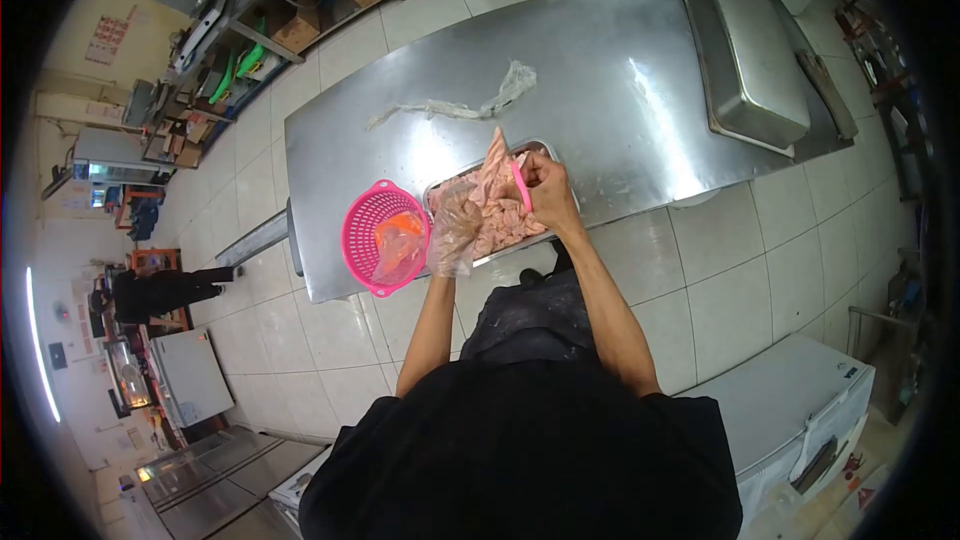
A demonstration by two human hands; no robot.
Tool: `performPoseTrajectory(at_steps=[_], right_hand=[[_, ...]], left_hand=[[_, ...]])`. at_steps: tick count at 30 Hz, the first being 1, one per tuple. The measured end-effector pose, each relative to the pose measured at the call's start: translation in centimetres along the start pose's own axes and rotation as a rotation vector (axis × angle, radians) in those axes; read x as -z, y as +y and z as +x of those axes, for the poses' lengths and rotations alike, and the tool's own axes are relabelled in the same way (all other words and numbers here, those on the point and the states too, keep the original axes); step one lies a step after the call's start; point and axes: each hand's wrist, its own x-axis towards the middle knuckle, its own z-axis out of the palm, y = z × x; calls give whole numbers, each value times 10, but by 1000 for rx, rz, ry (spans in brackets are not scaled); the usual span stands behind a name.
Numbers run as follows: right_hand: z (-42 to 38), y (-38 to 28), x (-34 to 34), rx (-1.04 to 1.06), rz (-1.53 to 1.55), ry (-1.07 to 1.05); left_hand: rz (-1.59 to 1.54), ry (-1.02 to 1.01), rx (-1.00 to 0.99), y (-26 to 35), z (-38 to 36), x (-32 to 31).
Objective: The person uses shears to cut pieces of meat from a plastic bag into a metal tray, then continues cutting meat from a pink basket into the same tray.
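Note:
A metal tray (546, 148) full of pale pink raw meat pieces (503, 225) lies at the near edge of the steel table. My left hand (457, 231), inside a clear plastic glove or bag, is closed on a piece of meat (495, 168) above the tray's left part. My right hand (548, 192) is bare, its fingers curled round a pink-handled tool (521, 187) beside that piece; the tool's blade is hard to make out. Touching the tray on the left is a pink perforated basket (357, 239) with an orange and clear plastic bag (398, 242) inside.
A crumpled clear plastic strip (450, 108) lies across the steel table (600, 70) beyond the tray. At the table's right stands a large metal container (750, 65). A person in dark clothes (150, 295) is far left. A white chest freezer (760, 400) stands at lower right.

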Motion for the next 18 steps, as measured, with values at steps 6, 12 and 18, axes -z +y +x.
performPoseTrajectory(at_steps=[6, 12, 18], right_hand=[[-2, 11, 1, 155, -69, -86], [3, -11, 0, 327, -261, -104], [3, -38, 2, 132, -377, -171]], left_hand=[[-190, -34, -13, 46, 1, 16], [-1731, -176, 321, 84, 28, 41], [-821, -377, 146, 138, 55, 118]])
